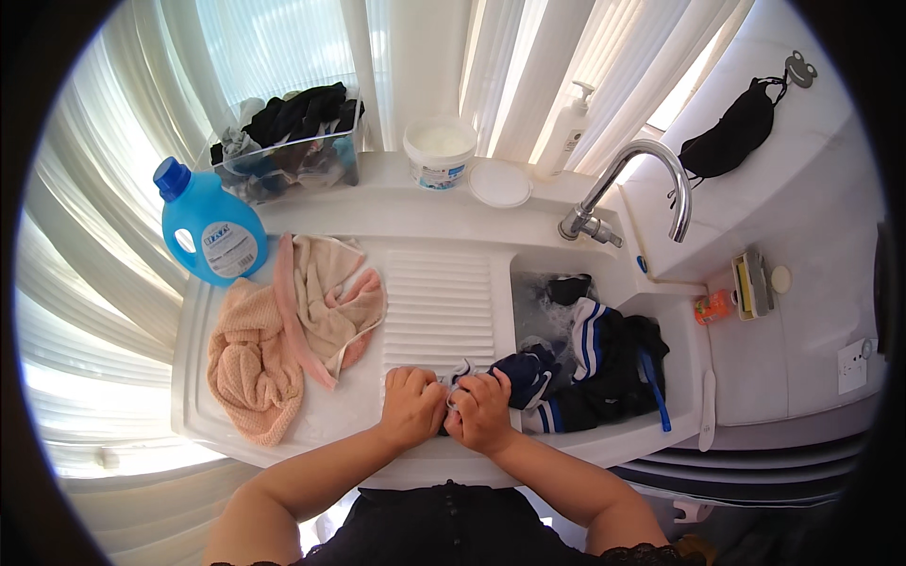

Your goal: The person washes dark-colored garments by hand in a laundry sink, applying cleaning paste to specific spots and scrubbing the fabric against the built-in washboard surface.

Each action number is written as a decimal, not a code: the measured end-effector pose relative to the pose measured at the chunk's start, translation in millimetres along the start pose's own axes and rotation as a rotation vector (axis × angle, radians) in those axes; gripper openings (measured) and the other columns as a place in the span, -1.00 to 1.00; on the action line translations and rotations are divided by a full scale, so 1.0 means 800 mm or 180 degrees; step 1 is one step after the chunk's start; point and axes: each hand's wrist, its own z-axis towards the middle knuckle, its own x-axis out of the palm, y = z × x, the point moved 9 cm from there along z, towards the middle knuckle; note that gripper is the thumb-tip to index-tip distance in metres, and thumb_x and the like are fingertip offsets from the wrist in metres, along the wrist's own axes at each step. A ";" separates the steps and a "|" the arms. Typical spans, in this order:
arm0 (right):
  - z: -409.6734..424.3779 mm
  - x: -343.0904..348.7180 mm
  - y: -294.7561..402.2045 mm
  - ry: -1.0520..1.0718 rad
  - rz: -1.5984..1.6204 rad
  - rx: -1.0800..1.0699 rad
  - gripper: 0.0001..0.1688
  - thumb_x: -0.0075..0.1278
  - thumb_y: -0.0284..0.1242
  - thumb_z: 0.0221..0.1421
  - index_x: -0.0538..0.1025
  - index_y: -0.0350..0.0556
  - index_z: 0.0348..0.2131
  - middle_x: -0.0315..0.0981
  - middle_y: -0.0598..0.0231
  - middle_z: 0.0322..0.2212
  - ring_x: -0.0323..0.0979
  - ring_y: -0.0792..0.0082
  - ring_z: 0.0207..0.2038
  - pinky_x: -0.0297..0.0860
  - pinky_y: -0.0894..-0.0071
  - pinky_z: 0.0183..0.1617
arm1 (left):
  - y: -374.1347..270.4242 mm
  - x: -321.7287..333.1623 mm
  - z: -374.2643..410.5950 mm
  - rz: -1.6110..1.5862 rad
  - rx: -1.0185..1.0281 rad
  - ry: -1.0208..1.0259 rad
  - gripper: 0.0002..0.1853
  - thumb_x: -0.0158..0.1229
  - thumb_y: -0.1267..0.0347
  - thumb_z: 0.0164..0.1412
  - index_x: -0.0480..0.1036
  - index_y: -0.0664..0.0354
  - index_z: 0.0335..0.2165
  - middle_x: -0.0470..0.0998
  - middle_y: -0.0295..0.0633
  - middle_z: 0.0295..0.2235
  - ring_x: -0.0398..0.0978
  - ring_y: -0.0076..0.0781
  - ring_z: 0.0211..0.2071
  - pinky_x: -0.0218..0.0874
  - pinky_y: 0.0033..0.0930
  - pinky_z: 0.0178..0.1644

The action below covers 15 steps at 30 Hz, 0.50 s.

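Note:
My left hand [413, 406] and my right hand [483, 409] meet at the front of the ridged washboard [437, 304], both closed on a bunched dark navy garment [522, 376] with white parts. Part of that garment hangs over the basin's left edge. In the sink basin [534, 272] at the right, black clothing with white and blue stripes [623, 361] lies partly in sudsy water, with a blue strip [652, 389] on top. Left of the washboard rest a peach textured cloth [255, 361] and a beige and pink towel [318, 297].
A blue detergent bottle [212, 226] stands at the left, near a clear bin of clothes [287, 159]. Behind are an open white tub [440, 152], its lid [500, 185], a pump bottle [563, 134] and a chrome faucet [630, 163]. A black mask [729, 134] hangs at the right.

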 end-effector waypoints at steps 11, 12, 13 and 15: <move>0.064 -0.014 -0.026 0.0321 0.1043 0.0467 -0.69 -0.01 -0.46 -0.04 0.48 -0.20 -0.23 0.47 0.20 -0.40 0.39 0.07 -0.11 0.24 0.14 -0.02 | 0.035 -0.006 0.018 -0.0911 -0.0557 0.0200 -0.91 0.12 0.42 0.06 0.39 0.20 -0.48 0.49 -0.16 -0.37 0.41 -0.10 -0.29 0.14 -0.05 -0.06; 0.046 -0.027 -0.009 0.0114 0.1096 0.0224 -0.84 0.00 -0.49 -0.07 0.50 -0.19 -0.41 0.48 0.20 -0.42 0.43 0.13 -0.19 0.28 0.19 -0.09 | 0.015 -0.015 0.001 -0.1248 -0.0479 0.0302 -0.92 0.14 0.43 0.05 0.39 0.18 -0.49 0.49 -0.18 -0.41 0.43 -0.12 -0.30 0.13 -0.02 -0.01; 0.029 -0.033 0.008 -0.0105 0.0982 -0.0048 -0.95 -0.01 -0.54 -0.10 0.44 -0.16 -0.55 0.48 0.18 -0.41 0.43 0.18 -0.29 0.29 0.23 -0.17 | -0.014 -0.023 -0.009 -0.0927 0.0099 0.0136 -0.90 0.14 0.44 0.04 0.37 0.18 -0.52 0.47 -0.17 -0.47 0.42 -0.12 -0.36 0.17 -0.04 -0.11; 0.021 -0.020 0.006 -0.0295 0.0647 -0.0239 -0.90 -0.02 -0.56 -0.10 0.37 -0.13 -0.60 0.47 0.17 -0.43 0.41 0.18 -0.35 0.29 0.24 -0.24 | -0.017 0.000 -0.002 -0.0420 0.0291 0.0191 -0.86 0.14 0.42 0.05 0.34 0.19 -0.55 0.43 -0.13 -0.52 0.38 -0.10 -0.42 0.18 -0.08 -0.22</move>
